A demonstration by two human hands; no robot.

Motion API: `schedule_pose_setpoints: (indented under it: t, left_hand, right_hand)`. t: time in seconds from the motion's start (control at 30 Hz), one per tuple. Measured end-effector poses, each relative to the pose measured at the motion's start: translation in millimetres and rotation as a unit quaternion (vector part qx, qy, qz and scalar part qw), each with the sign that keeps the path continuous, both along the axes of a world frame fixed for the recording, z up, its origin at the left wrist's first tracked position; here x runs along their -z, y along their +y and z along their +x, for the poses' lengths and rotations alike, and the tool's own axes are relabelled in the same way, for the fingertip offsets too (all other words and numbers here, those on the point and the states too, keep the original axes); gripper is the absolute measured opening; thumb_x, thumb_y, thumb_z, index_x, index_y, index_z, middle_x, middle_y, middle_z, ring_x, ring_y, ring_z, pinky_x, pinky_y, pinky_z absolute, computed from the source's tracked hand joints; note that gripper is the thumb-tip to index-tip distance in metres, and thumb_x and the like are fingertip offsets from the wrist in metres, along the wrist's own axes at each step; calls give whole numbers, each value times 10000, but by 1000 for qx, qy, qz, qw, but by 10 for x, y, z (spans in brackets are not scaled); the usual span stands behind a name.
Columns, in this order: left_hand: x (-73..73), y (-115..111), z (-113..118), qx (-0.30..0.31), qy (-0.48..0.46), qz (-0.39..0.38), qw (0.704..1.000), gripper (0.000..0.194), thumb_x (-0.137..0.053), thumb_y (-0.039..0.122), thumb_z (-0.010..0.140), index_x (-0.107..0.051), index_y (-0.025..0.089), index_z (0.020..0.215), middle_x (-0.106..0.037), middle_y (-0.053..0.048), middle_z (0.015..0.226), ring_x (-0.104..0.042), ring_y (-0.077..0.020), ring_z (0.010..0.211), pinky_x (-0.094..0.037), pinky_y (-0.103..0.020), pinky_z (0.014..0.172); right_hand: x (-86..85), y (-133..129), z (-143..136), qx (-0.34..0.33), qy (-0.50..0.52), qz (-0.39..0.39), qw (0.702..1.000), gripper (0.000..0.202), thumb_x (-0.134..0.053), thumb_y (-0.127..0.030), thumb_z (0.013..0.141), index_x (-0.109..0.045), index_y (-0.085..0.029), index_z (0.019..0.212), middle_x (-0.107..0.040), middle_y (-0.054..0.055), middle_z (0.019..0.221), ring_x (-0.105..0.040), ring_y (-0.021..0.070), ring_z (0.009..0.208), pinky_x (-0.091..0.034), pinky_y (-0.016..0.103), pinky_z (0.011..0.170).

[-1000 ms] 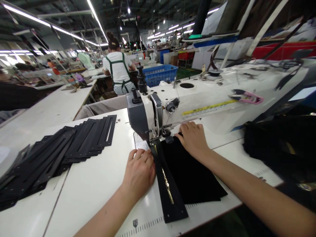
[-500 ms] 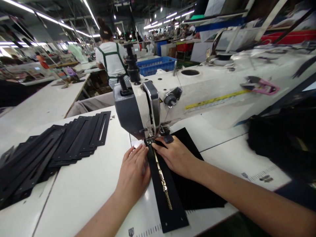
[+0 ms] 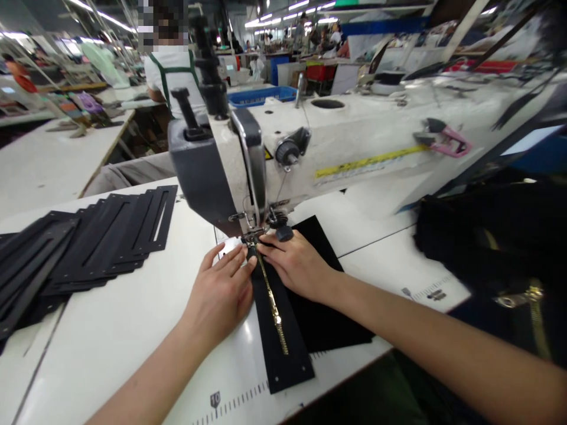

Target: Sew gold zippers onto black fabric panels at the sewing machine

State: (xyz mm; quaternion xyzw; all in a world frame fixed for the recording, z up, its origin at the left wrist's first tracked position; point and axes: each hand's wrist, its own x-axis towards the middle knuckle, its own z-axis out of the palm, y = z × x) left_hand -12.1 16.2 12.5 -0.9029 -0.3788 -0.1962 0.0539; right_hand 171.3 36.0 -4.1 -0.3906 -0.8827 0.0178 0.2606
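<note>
A sewing machine (image 3: 212, 171) stands over the table with its presser foot down at the far end of a black strip panel (image 3: 290, 369). Along the panel's middle runs a gold-toothed zipper (image 3: 273, 301) with its metal slider partway down. My left hand (image 3: 225, 283) lies flat, fingers stretched, at the panel's left edge beside the foot. On the right, my right hand (image 3: 296, 262) rests with extended fingers on the panel close to the foot. Both hands press rather than grip. A larger black fabric piece (image 3: 336, 330) lies beneath the right hand and forearm.
Several black slotted panels (image 3: 101, 236) are fanned out at the left. Black fabric with a gold zipper (image 3: 535, 295) is heaped at the right. Pink-handled snips (image 3: 449, 141) sit on the machine arm. Behind it are a blue crate (image 3: 266, 94) and a co-worker (image 3: 175, 77).
The whole view has shifted, so machine, hands and panels appear further left and slightly higher. Both hands keep nearly the same place beside the presser foot.
</note>
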Motion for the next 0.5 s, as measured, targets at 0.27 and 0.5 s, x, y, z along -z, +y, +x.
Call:
schedule_pose_setpoints:
  t: [0.27, 0.5]
  left_hand:
    - [-36, -6, 0, -11, 19, 6, 1000, 303, -423, 209, 807, -648, 126, 993, -643, -135, 1077, -565, -266, 1058, -317, -496, 989]
    - [-62, 23, -1, -18, 46, -4, 999, 290, -431, 204, 798, -647, 138, 981, -639, -119, 1088, -570, -246, 1050, -296, -486, 1008]
  right_hand:
    - [-6, 3, 11, 10, -2, 12, 1000, 229, -454, -169, 889, -605, -89, 1042, -617, 110, 1103, -547, 230, 972, -396, 364, 840]
    - [17, 56, 28, -12, -5, 23, 1000, 217, -442, -158, 895, -610, -86, 1013, -625, 124, 1085, -551, 239, 1001, -398, 384, 863]
